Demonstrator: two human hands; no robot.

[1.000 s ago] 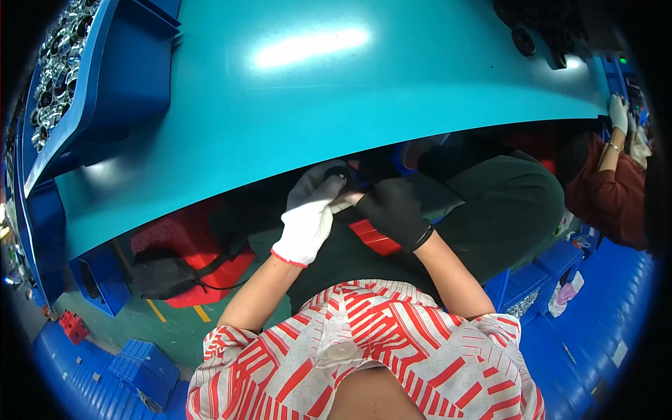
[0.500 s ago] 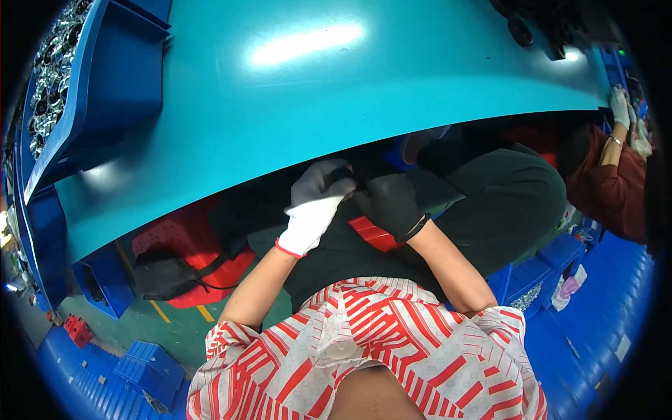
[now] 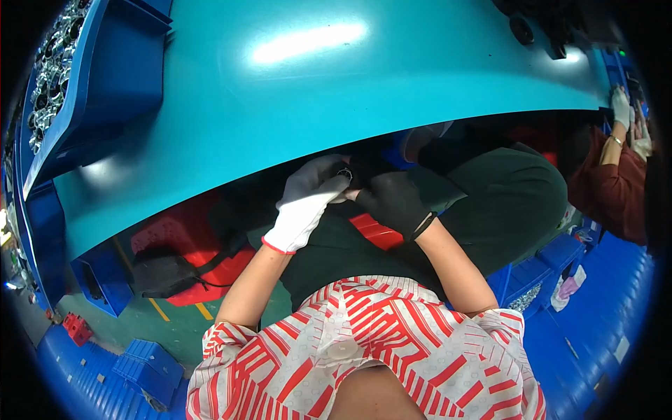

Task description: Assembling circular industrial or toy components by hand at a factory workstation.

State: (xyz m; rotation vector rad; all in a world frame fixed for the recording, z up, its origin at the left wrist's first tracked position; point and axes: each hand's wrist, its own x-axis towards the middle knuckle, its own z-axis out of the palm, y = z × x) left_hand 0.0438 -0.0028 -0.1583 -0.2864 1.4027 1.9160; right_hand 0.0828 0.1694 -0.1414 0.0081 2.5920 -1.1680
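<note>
Held at the near edge of the table, low over my lap, is a small dark round part (image 3: 344, 173) with a shiny ring-shaped rim. My left hand (image 3: 308, 199), in a white glove with a red cuff, is closed around it, thumb alongside. My right hand (image 3: 393, 203), in a black glove, meets the left fingertips just beside the part. Its fingers are curled together, with a bare fingertip showing; what they grip is hidden in shadow.
A turquoise table (image 3: 294, 105) spans the front. On its left stands a blue bin (image 3: 119, 84) of shiny metal rings. Black parts (image 3: 539, 28) lie at the far right. A red stool (image 3: 182, 245) with a black bag (image 3: 164, 273) is left below; a co-worker's gloved hand (image 3: 620, 106) is right.
My left hand has turned and shifted slightly left and down, bringing the part's shiny rim into sight. My right hand has moved slightly right, its bare fingertip now visible.
</note>
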